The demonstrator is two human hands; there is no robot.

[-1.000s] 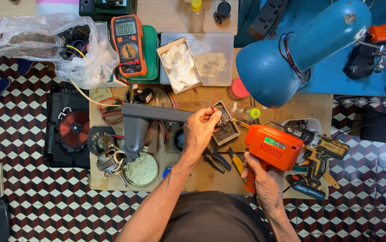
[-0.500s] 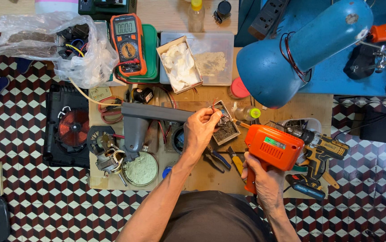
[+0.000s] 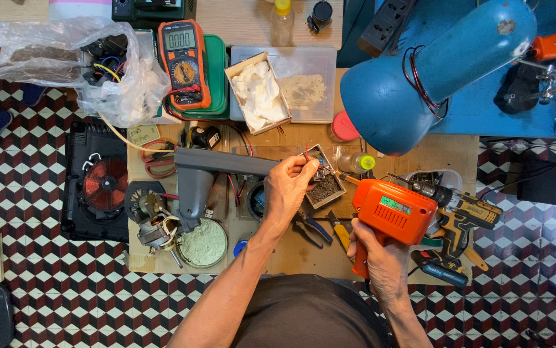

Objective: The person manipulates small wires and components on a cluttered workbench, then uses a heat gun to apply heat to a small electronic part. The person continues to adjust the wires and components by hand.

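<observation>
My right hand (image 3: 381, 258) grips the handle of an orange soldering gun (image 3: 394, 209), its thin tip pointing left toward a small open box (image 3: 326, 187) of dark bits. My left hand (image 3: 291, 187) pinches thin red wires (image 3: 306, 154) just above that box, next to the end of a long grey plastic housing (image 3: 213, 164). The gun's tip almost meets the wires at my fingertips.
A big blue desk lamp (image 3: 433, 71) hangs over the right side. An orange multimeter (image 3: 184, 61), a clear bag of parts (image 3: 97, 64), a box of white wadding (image 3: 258, 93), pliers (image 3: 320, 229), a yellow drill (image 3: 465, 212) and a copper coil (image 3: 105, 185) crowd the board.
</observation>
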